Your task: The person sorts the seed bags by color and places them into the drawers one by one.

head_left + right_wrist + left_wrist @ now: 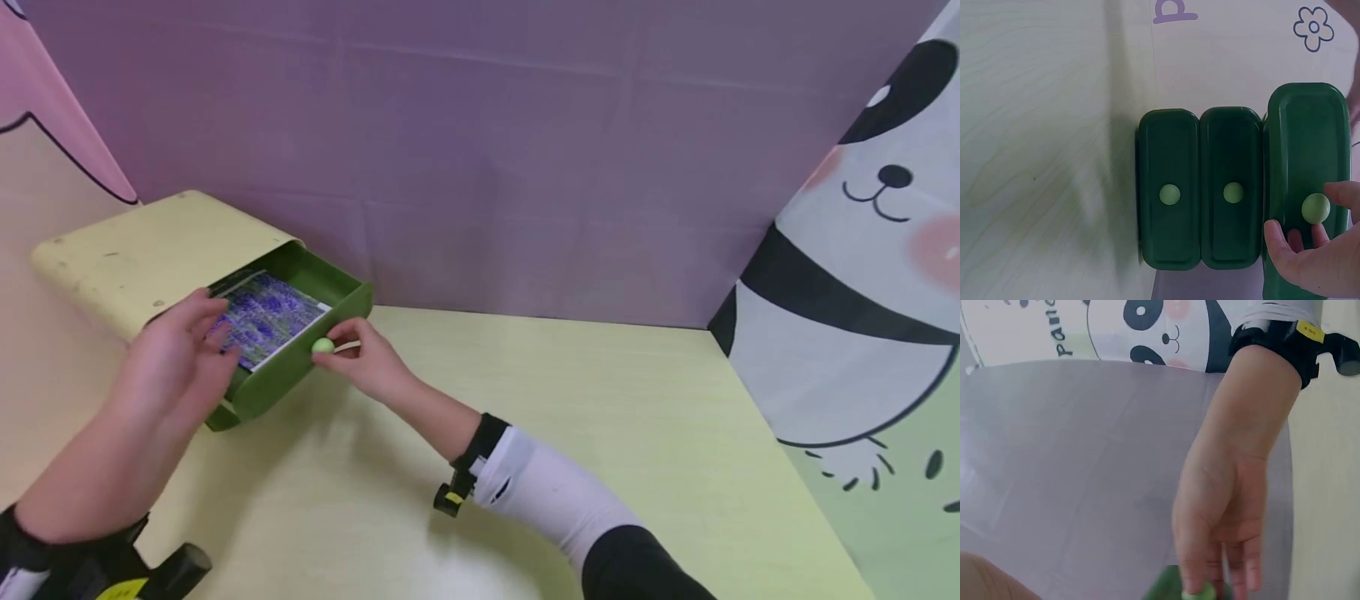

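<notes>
From the head view, the right hand (367,360) pinches the round pale-green knob (322,345) of the pulled-out top drawer (300,367), glossy green plastic, at the desk's far left corner. The left hand (176,358), fingers relaxed, rests on the purple-printed packet (266,317) inside. The right wrist view shows two closed drawers (1200,187) beside it.
</notes>
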`<act>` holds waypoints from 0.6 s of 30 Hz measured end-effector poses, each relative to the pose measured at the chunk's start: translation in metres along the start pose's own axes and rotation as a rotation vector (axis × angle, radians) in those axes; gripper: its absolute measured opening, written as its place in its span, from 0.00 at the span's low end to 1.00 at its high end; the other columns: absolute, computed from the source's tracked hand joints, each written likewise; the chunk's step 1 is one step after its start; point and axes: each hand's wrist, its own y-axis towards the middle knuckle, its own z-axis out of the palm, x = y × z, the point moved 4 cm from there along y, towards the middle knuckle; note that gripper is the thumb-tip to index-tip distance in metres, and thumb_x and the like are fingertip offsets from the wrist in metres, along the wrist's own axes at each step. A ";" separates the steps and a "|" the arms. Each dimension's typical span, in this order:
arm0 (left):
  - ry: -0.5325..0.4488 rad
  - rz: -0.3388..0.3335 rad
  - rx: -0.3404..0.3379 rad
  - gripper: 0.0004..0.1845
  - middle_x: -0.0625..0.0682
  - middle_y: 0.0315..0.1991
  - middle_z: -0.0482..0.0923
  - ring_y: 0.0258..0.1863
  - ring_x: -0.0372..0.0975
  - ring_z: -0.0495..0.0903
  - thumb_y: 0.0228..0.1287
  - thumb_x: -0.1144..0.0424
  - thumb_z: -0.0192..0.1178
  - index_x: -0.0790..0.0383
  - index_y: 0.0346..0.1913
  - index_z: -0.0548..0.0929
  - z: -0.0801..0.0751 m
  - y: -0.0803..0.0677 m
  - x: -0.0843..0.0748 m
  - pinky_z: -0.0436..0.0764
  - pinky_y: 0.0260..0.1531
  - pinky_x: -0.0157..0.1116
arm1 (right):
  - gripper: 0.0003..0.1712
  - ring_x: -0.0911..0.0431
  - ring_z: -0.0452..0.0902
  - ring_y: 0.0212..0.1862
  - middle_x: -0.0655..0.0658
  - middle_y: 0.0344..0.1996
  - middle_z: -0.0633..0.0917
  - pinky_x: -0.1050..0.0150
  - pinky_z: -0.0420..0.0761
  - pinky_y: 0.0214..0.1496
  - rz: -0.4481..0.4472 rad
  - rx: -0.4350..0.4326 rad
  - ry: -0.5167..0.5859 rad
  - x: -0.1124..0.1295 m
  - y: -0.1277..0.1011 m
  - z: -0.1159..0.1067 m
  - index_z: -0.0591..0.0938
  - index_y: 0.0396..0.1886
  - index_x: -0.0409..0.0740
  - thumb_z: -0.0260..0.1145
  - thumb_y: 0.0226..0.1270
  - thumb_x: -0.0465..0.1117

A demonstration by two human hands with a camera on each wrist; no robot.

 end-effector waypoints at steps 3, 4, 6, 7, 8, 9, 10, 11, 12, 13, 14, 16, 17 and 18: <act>0.356 0.189 0.067 0.35 0.42 0.78 0.23 0.77 0.35 0.26 0.77 0.60 0.41 0.43 0.77 0.36 0.013 -0.005 -0.007 0.31 0.75 0.37 | 0.18 0.57 0.79 0.45 0.49 0.44 0.80 0.68 0.82 0.44 -0.002 -0.004 -0.006 0.000 0.001 0.000 0.74 0.49 0.42 0.69 0.63 0.38; 0.524 0.287 0.084 0.33 0.47 0.79 0.29 0.78 0.38 0.30 0.77 0.60 0.42 0.47 0.78 0.42 0.018 -0.006 -0.011 0.34 0.76 0.40 | 0.18 0.57 0.79 0.45 0.49 0.44 0.80 0.70 0.81 0.43 -0.002 -0.007 -0.009 0.000 0.002 0.000 0.74 0.49 0.42 0.69 0.63 0.38; 0.892 0.510 0.084 0.30 0.54 0.78 0.43 0.78 0.45 0.40 0.76 0.61 0.46 0.56 0.76 0.51 0.026 -0.008 -0.021 0.42 0.77 0.46 | 0.17 0.57 0.79 0.45 0.49 0.44 0.80 0.72 0.80 0.41 -0.004 -0.012 -0.013 0.000 0.002 -0.001 0.74 0.49 0.42 0.69 0.63 0.37; 1.075 0.621 0.080 0.30 0.57 0.78 0.43 0.77 0.49 0.42 0.75 0.62 0.47 0.59 0.75 0.53 0.029 -0.007 -0.027 0.42 0.76 0.50 | 0.17 0.58 0.79 0.44 0.49 0.44 0.80 0.72 0.80 0.41 -0.005 -0.014 -0.016 0.000 0.003 -0.001 0.74 0.49 0.42 0.69 0.63 0.37; 1.230 0.724 0.078 0.29 0.60 0.77 0.45 0.77 0.51 0.43 0.75 0.61 0.47 0.60 0.75 0.55 0.030 -0.005 -0.034 0.41 0.76 0.52 | 0.17 0.59 0.79 0.44 0.49 0.44 0.80 0.72 0.80 0.41 -0.007 -0.016 -0.018 0.000 0.003 -0.001 0.74 0.49 0.42 0.69 0.63 0.37; 1.336 0.810 0.083 0.29 0.63 0.76 0.46 0.77 0.54 0.42 0.74 0.61 0.47 0.63 0.74 0.55 0.029 -0.001 -0.041 0.39 0.75 0.54 | 0.17 0.60 0.79 0.43 0.49 0.44 0.80 0.72 0.80 0.41 -0.009 -0.018 -0.020 0.000 0.003 -0.001 0.74 0.49 0.42 0.69 0.63 0.37; 1.416 0.862 0.092 0.30 0.65 0.76 0.47 0.76 0.57 0.40 0.74 0.61 0.47 0.65 0.74 0.54 0.025 0.005 -0.048 0.36 0.75 0.55 | 0.17 0.61 0.79 0.43 0.49 0.44 0.80 0.72 0.80 0.41 -0.012 -0.019 -0.023 0.001 0.003 -0.002 0.74 0.49 0.43 0.69 0.63 0.37; 1.484 0.887 0.101 0.31 0.67 0.76 0.46 0.76 0.58 0.38 0.74 0.60 0.46 0.65 0.75 0.53 0.020 0.011 -0.056 0.34 0.75 0.55 | 0.17 0.61 0.79 0.42 0.49 0.44 0.80 0.72 0.80 0.41 -0.016 -0.018 -0.026 0.001 0.003 -0.002 0.74 0.49 0.43 0.69 0.63 0.37; 1.533 0.887 0.113 0.31 0.68 0.76 0.44 0.76 0.60 0.36 0.75 0.59 0.45 0.66 0.75 0.52 0.013 0.018 -0.064 0.31 0.74 0.56 | 0.17 0.62 0.78 0.42 0.49 0.44 0.80 0.72 0.80 0.41 -0.021 -0.017 -0.032 0.001 0.004 -0.002 0.74 0.49 0.43 0.69 0.63 0.37; 1.575 0.877 0.112 0.32 0.69 0.76 0.43 0.76 0.61 0.34 0.76 0.58 0.44 0.66 0.75 0.50 0.005 0.025 -0.072 0.30 0.74 0.56 | 0.17 0.62 0.78 0.42 0.48 0.44 0.81 0.73 0.80 0.41 -0.029 -0.015 -0.045 0.002 0.004 -0.002 0.75 0.49 0.42 0.69 0.63 0.37; 1.599 0.848 0.106 0.32 0.70 0.76 0.41 0.75 0.62 0.32 0.77 0.57 0.42 0.67 0.76 0.49 -0.004 0.032 -0.080 0.28 0.73 0.57 | 0.17 0.62 0.78 0.42 0.48 0.44 0.81 0.73 0.80 0.42 -0.042 -0.010 -0.064 0.002 0.003 -0.002 0.75 0.49 0.42 0.69 0.63 0.37; 1.624 0.765 0.094 0.32 0.70 0.76 0.37 0.75 0.63 0.28 0.77 0.56 0.40 0.67 0.76 0.46 -0.021 0.045 -0.093 0.26 0.72 0.58 | 0.16 0.61 0.79 0.44 0.46 0.45 0.82 0.75 0.80 0.43 -0.077 0.001 -0.121 0.003 0.003 -0.002 0.75 0.49 0.41 0.68 0.64 0.38; 1.634 0.733 0.087 0.33 0.70 0.76 0.35 0.74 0.64 0.27 0.77 0.55 0.39 0.68 0.76 0.45 -0.029 0.051 -0.098 0.25 0.71 0.60 | 0.16 0.60 0.80 0.44 0.46 0.45 0.82 0.75 0.80 0.44 -0.096 0.006 -0.152 0.003 0.002 -0.002 0.75 0.49 0.41 0.68 0.64 0.38; 1.650 0.696 0.080 0.33 0.70 0.76 0.33 0.73 0.64 0.25 0.77 0.54 0.39 0.68 0.76 0.44 -0.036 0.057 -0.102 0.24 0.70 0.61 | 0.16 0.59 0.80 0.45 0.45 0.45 0.82 0.76 0.80 0.45 -0.118 0.011 -0.183 0.004 0.001 -0.002 0.74 0.49 0.40 0.68 0.65 0.38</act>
